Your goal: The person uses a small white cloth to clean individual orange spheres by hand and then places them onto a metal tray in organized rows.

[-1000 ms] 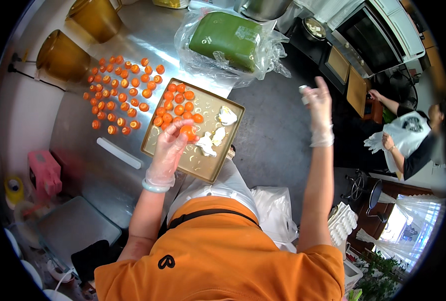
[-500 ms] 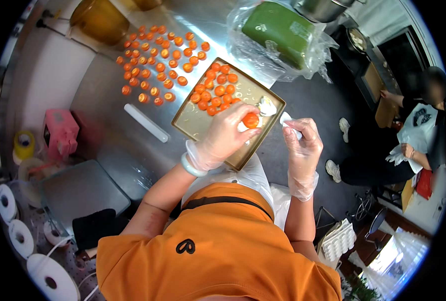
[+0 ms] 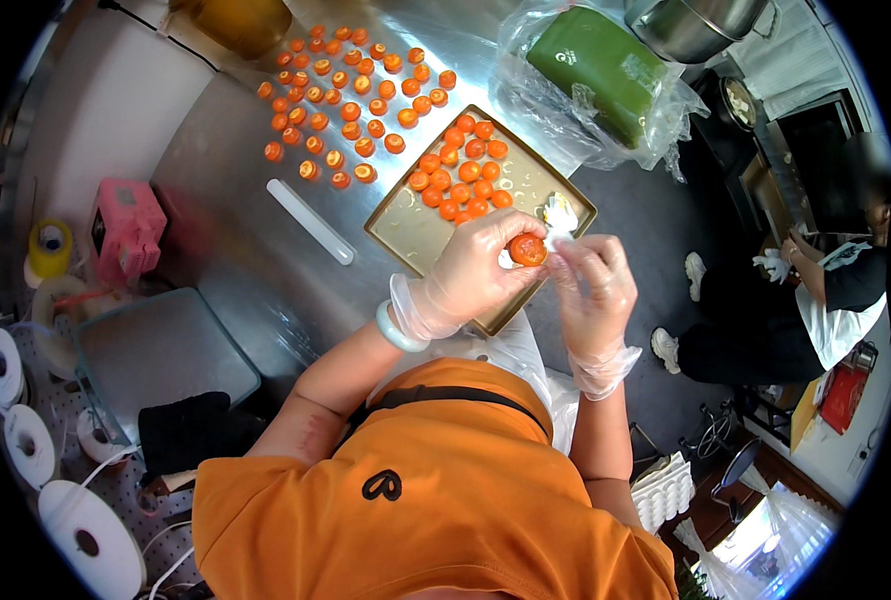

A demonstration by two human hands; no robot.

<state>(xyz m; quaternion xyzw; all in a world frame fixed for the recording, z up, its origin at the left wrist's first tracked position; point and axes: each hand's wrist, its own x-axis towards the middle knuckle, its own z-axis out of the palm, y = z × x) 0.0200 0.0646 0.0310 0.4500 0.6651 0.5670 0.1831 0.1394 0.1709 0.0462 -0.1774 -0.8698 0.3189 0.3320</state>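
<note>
My left hand [image 3: 473,262], in a thin clear glove, grips a shiny orange ball [image 3: 527,249] over the near edge of a gold tray [image 3: 402,226]. A bit of white shows beside the ball. My right hand [image 3: 593,295], also gloved, is pinched on a small white wad [image 3: 559,243] close against the ball's right side; whether it is paper or cloth I cannot tell. Several orange balls [image 3: 462,172] sit together in the tray, with thin pale curved scraps around them. A crumpled white and yellow heap [image 3: 560,212] lies at its right corner.
Many more orange pieces [image 3: 350,112], several with pale tops, stand on the steel table [image 3: 235,200]. A white bar [image 3: 310,222] lies left of the tray. Behind it are a green bag in clear plastic [image 3: 595,70] and a steel pot [image 3: 700,25]. Another person [image 3: 825,310] stands at right.
My right hand has moved left and in to the ball, bringing the white wad up against it. My left hand still holds the ball. The other person has turned and shifted their hands.
</note>
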